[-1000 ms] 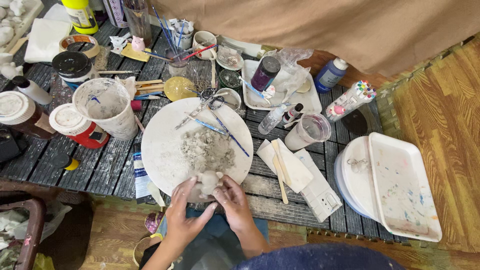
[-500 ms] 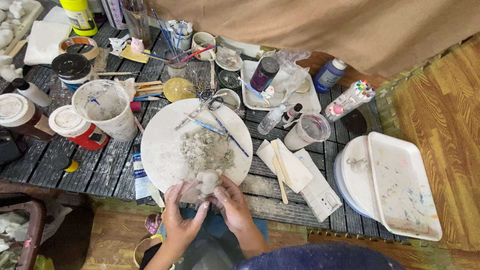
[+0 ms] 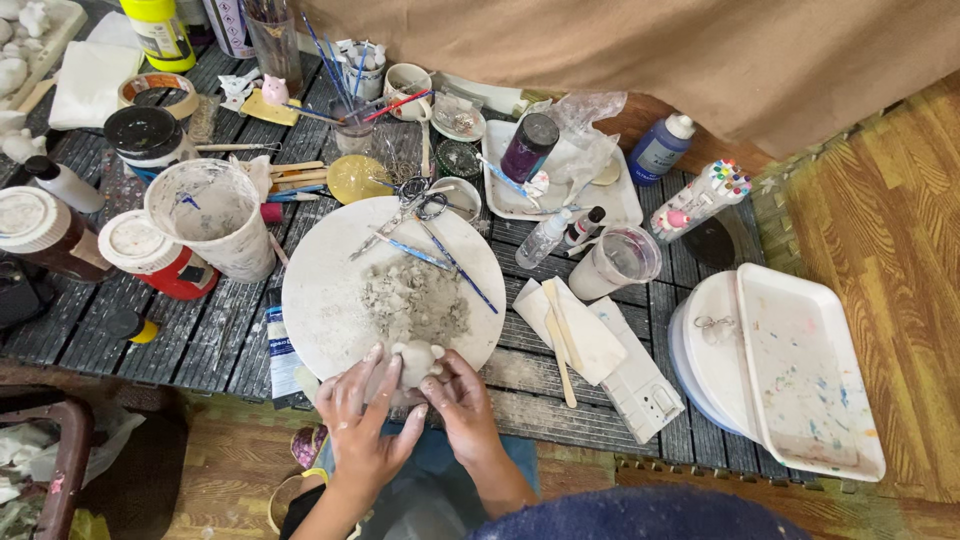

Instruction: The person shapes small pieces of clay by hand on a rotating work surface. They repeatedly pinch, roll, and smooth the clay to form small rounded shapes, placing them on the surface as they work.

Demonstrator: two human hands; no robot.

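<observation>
Hands met at the near edge of a round white board (image 3: 330, 290), both closed on a small pale clay lump (image 3: 415, 362). Left hand (image 3: 362, 420) cupped it from the side with fingers spread; right hand (image 3: 462, 400) seemed to pinch it, though its fingertips were hard to make out. Just beyond the hands lay grey clay smears (image 3: 415, 303), farther off thin brushes (image 3: 440, 255) and scissors (image 3: 415, 195).

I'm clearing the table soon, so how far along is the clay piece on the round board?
A small pale clay lump is roughly formed. Both the left hand and right hand press it at the near edge of the round board. Loose clay smears remain beside it, and its surface looks unpainted and rough.
</observation>
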